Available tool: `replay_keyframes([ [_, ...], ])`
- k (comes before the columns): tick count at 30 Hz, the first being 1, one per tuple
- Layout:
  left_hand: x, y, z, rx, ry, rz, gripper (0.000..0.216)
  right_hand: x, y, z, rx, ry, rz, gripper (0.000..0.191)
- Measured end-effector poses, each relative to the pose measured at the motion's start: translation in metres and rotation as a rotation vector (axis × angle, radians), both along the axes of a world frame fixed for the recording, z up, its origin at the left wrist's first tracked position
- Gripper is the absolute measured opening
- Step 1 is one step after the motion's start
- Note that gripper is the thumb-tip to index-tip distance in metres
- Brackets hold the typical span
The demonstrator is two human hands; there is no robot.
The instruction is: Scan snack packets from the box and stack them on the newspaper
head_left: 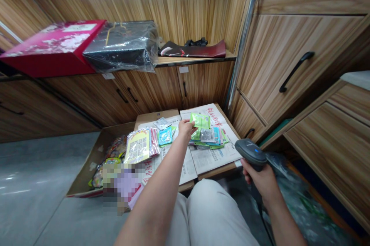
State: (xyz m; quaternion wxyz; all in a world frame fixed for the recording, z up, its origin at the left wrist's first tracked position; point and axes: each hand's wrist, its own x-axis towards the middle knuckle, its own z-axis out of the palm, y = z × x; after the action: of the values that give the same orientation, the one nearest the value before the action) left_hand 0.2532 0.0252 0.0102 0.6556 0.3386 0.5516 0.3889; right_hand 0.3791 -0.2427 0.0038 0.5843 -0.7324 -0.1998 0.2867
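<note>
My left hand [186,128] pinches the edge of a small green packet [200,120] and holds it just above a pile of green, blue and silver packets [209,138]. Left of that hand lie a blue packet [165,136] and a silvery packet [162,123]. Farther left is a stack of flat, plastic-wrapped items [141,145] with a yellow-bordered one on top. In my right hand [261,178] is a dark handheld barcode scanner [251,153], its fingers wrapped round the handle. A blue light shows on its top, and a cord runs down from it.
Newspaper [214,157] covers cardboard under the packets. An open carton [86,173] with wrapped goods stands at the left. Behind is a shelf [173,60] with a pink box [58,47] and a plastic-wrapped dark box [123,44]. Wooden cabinets [289,53] and plastic wrapping [306,203] are at the right.
</note>
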Motion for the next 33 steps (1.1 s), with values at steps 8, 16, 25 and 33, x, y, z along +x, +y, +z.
replay_keyframes([
  [8, -0.004, 0.009, -0.018, 0.154, 0.004, 0.048, 0.038, 0.003, -0.001, -0.003, 0.011, 0.040, 0.005, 0.050],
  [16, 0.012, 0.012, -0.051, 0.360, 0.326, -0.033, 0.009, 0.016, -0.007, -0.008, -0.010, 0.063, -0.021, 0.049],
  [25, 0.013, 0.018, -0.056, 0.447, 0.485, -0.043, 0.036, 0.016, -0.009, -0.009, -0.037, 0.089, -0.037, 0.048],
  [33, -0.019, 0.007, -0.024, 0.956, 0.844, -0.848, 0.043, 0.017, -0.011, -0.008, -0.031, 0.086, -0.040, 0.047],
])
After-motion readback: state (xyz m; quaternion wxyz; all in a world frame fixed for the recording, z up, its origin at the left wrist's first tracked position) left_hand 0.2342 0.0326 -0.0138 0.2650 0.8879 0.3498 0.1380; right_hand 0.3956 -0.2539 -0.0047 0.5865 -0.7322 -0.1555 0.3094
